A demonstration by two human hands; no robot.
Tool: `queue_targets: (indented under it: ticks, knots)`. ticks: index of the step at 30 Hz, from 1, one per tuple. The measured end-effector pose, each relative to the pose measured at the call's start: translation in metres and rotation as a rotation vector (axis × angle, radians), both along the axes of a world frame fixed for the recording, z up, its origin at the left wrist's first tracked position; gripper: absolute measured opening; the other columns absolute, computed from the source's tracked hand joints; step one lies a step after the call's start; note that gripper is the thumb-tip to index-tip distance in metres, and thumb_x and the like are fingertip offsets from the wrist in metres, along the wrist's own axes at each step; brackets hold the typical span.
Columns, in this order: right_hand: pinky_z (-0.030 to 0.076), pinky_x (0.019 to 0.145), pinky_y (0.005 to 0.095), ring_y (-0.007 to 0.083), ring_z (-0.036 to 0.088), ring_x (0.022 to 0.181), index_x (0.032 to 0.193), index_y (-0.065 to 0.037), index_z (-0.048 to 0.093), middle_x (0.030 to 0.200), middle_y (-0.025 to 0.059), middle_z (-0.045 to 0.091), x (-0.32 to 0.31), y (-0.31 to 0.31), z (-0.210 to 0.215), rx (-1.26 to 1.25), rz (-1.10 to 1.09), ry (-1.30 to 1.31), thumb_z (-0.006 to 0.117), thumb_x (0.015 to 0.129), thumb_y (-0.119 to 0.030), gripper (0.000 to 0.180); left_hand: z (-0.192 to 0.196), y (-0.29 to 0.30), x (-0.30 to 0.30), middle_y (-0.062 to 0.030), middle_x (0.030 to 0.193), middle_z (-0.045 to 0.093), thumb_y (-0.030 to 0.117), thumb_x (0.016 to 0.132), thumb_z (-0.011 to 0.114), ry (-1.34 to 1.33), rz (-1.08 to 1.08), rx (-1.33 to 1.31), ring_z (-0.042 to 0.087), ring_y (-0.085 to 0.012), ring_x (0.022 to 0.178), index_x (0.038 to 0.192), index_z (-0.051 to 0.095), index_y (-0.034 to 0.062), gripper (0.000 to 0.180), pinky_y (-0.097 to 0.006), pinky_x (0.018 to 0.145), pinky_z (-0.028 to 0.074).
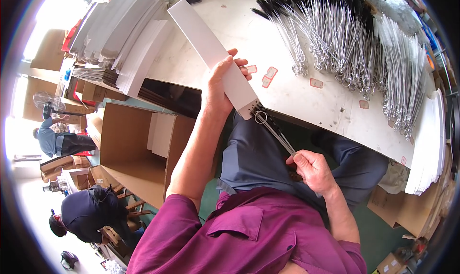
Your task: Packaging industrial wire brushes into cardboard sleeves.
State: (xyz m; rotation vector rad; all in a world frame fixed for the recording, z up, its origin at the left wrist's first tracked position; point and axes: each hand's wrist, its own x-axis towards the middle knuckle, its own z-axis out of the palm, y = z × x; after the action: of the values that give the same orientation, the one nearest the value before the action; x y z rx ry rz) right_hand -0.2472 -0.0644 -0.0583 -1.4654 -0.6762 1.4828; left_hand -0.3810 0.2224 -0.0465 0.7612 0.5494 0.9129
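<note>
My left hand [219, 88] is wrapped round a long, narrow white box [199, 32], which slants over the table's front edge. At the box's lower end, a small bundle of wire brushes [275, 131] with black bristles and looped ends meets the opening. Some bristles show at the box's mouth; how far the brushes reach inside is hidden. My right hand [314, 171] is closed on the other end of that bundle, above my lap.
The white table [225, 15] bears a big heap of black-bristled wire brushes [335, 44] on the right. White flat cartons [120, 25] are stacked at left, more white cartons [426, 144] at right. An open cardboard box [134, 154] stands left; two people are beyond it.
</note>
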Motion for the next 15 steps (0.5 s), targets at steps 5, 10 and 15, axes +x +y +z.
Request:
queue_targets:
  ticks: [5, 10, 15]
  knots:
    - [0.029, 0.045, 0.0228, 0.0016, 0.035, 0.052, 0.098, 0.0, 0.07, 0.06, -0.0077, 0.041, 0.007, 0.002, -0.003, -0.1, 0.019, 0.132, 0.052, 0.109, -0.025, 0.033, 0.001, -0.009, 0.004, -0.0194, 0.1, 0.064, 0.024, 0.096, 0.064, 0.005, -0.014, 0.021, 0.065, -0.0235, 0.08, 0.133, 0.047, -0.0064, 0.051, -0.04, 0.078, 0.056]
    - [0.029, 0.043, 0.0226, 0.0019, 0.034, 0.049, 0.098, 0.0, 0.07, 0.06, -0.0073, 0.042, 0.009, 0.01, -0.003, -0.094, 0.022, 0.113, 0.053, 0.109, -0.029, 0.035, -0.003, -0.023, 0.008, -0.0181, 0.098, 0.063, 0.024, 0.097, 0.064, 0.038, -0.017, -0.041, 0.063, -0.0244, 0.082, 0.13, 0.051, -0.0076, 0.047, -0.041, 0.079, 0.054]
    - [0.029, 0.042, 0.0229, 0.0027, 0.037, 0.047, 0.1, 0.0, 0.069, 0.061, -0.0039, 0.048, 0.012, 0.025, 0.004, -0.151, 0.026, 0.169, 0.052, 0.108, -0.025, 0.032, -0.01, -0.055, 0.013, -0.0142, 0.094, 0.066, 0.027, 0.095, 0.066, 0.054, -0.022, -0.064, 0.066, -0.0241, 0.079, 0.119, 0.059, -0.0015, 0.037, -0.039, 0.073, 0.055]
